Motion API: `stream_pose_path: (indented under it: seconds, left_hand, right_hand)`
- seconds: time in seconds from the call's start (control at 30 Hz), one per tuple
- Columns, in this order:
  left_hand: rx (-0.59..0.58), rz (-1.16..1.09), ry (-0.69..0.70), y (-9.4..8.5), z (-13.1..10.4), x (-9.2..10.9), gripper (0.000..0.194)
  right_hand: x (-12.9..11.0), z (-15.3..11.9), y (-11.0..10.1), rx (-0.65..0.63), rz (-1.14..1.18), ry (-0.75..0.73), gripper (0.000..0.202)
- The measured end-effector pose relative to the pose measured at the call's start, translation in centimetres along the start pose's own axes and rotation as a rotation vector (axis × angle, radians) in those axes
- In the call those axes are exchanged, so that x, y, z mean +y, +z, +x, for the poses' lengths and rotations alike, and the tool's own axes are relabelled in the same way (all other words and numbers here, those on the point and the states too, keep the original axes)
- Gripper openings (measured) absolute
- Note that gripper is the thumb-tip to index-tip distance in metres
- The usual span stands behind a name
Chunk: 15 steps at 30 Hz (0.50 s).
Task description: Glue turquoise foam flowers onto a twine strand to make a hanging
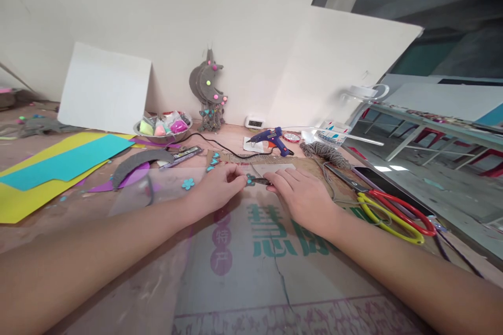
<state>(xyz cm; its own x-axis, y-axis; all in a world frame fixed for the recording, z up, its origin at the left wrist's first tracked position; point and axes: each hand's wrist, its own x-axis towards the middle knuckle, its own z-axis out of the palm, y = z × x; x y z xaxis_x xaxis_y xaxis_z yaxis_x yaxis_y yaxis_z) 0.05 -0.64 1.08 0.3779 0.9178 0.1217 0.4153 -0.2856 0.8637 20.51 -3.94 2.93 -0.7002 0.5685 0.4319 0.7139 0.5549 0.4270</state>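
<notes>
Near the middle of the table, my left hand [218, 191] is closed, its thumb and forefinger pinching the edge of a small grey and teal flower [250, 180]. My right hand [301, 193] comes in from the other side, its fingers closed round a small dark metal tool with a pointed tip [261, 181]. That tip touches or nearly touches the flower; most of the tool is hidden in the hand. Left of my left hand lies a teal flower cutout [188, 183]. Several small teal pieces [212, 162] lie just beyond my left hand.
A blue glue gun [275, 141] with a black cord, grey yarn [328, 154], red-and-yellow-handled scissors [393, 214] and a phone [377, 183] lie around. Left are coloured sheets [70, 159] and a clay bowl [163, 138]. A moon ornament [208, 84] hangs on the wall.
</notes>
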Motion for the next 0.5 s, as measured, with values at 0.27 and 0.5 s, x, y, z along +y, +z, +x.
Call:
stream_pose_path:
  seconds: [0.27,0.5]
  left_hand:
    - [-0.004,-0.02,0.005,0.05,0.11,-0.18,0.017]
    - [-0.11,-0.115,-0.079,0.24,0.06,-0.59,0.018]
  right_hand:
    - [-0.24,0.17,-0.1,-0.01,-0.028,-0.006,0.024]
    - [-0.2,0.15,0.0,-0.017,-0.04,-0.002,0.024]
